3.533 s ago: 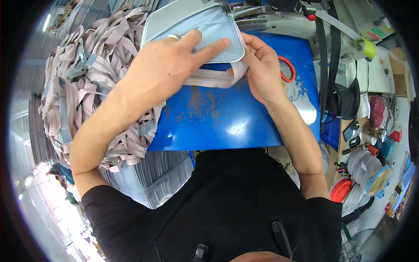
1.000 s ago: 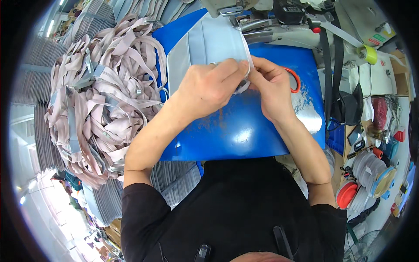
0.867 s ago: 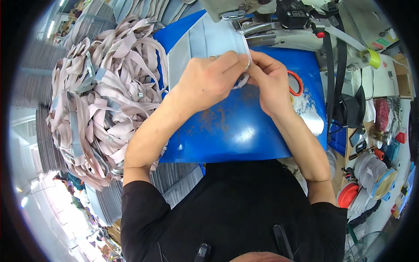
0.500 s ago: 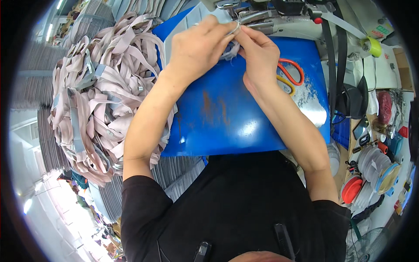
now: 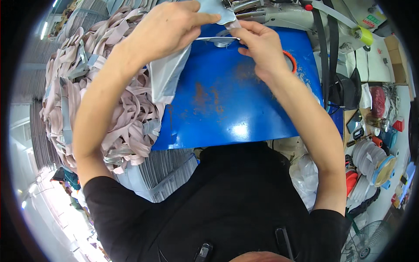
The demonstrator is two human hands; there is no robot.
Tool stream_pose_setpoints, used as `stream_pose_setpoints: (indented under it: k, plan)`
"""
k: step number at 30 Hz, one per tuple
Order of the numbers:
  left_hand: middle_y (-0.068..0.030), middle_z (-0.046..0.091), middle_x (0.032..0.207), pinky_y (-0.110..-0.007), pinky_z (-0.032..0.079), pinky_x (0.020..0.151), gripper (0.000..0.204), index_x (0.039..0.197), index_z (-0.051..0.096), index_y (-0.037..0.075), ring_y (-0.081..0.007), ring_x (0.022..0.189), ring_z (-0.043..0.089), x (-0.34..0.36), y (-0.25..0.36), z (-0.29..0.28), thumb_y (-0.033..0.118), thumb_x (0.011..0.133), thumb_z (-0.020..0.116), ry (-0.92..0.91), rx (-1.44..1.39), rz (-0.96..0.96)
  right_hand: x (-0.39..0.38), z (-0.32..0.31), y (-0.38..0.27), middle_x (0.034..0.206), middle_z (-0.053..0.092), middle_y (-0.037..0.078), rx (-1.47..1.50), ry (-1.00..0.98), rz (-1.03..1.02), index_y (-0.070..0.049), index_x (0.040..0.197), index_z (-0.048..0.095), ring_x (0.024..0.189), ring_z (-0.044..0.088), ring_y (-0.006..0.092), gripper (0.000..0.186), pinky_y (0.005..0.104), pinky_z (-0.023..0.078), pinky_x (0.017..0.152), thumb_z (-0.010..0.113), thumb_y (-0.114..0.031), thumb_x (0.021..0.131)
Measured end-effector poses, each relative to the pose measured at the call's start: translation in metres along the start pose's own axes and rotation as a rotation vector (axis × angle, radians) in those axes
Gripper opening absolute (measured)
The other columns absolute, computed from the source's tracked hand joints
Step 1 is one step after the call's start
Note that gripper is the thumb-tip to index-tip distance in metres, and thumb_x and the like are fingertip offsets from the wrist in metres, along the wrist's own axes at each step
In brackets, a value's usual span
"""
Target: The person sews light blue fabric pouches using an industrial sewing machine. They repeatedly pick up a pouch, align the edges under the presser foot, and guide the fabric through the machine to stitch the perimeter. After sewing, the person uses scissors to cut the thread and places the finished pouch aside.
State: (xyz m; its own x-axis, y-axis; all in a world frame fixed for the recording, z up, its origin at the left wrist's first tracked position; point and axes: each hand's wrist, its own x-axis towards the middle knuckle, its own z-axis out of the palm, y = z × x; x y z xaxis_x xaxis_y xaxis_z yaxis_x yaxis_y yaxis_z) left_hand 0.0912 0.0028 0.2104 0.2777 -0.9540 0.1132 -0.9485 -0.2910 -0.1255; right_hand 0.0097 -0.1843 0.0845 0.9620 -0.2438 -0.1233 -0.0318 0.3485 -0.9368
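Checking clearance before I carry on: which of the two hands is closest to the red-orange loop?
The right hand: it sits just left of the red-orange loop. The left hand is well away, at the pale blue panel.

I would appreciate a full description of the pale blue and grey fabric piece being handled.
The pale blue and grey fabric piece looks thin and pliable, with a whitish edge. It is bent: a grey panel hangs over the worn blue table, the blue part higher. The left hand touches it; the right hand pinches a pinkish strip at its edge.
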Motion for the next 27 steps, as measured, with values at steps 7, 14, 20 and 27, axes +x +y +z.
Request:
stream_pose_setpoints:
  k: [7,14,20,27]
  plan:
    - [-0.0121,0.066,0.080,-0.040,0.054,0.061,0.019,0.102,0.073,0.002,-0.0280,0.068,0.068,0.019,0.008,-0.022,0.010,0.085,0.072,-0.278,0.109,0.001,0.000,0.000,-0.005,0.095,0.072,0.003,0.075,-0.040,0.156,-0.002,0.111,0.076,0.085,0.064,0.0118,0.027,0.0293,0.058,0.068,0.079,-0.017,0.089]
    - [-0.0147,0.067,0.088,-0.041,0.058,0.066,0.031,0.112,0.070,0.002,-0.0340,0.074,0.071,0.025,0.026,0.001,0.006,0.081,0.070,-0.117,0.183,-0.073,0.011,0.008,-0.001,0.098,0.074,0.005,0.156,0.014,0.136,0.000,0.111,0.076,0.088,0.068,0.0140,0.026,0.0316,0.058,0.069,0.079,-0.017,0.091]
    - [-0.0163,0.067,0.089,-0.042,0.059,0.065,0.028,0.109,0.068,0.000,-0.0343,0.074,0.073,0.025,0.033,0.016,0.007,0.082,0.069,-0.046,0.164,-0.124,0.012,0.007,0.002,0.097,0.075,0.006,0.206,0.028,0.126,-0.001,0.110,0.076,0.087,0.069,0.0144,0.024,0.0319,0.058,0.070,0.078,-0.016,0.092]
    - [-0.0215,0.070,0.079,-0.045,0.059,0.063,0.015,0.093,0.063,-0.002,-0.0374,0.070,0.072,0.042,0.059,0.043,0.010,0.085,0.067,0.118,0.128,-0.354,0.012,0.011,0.008,0.103,0.075,0.009,0.333,0.024,0.078,0.003,0.112,0.074,0.092,0.071,0.0162,0.026,0.0323,0.059,0.071,0.075,-0.015,0.095]
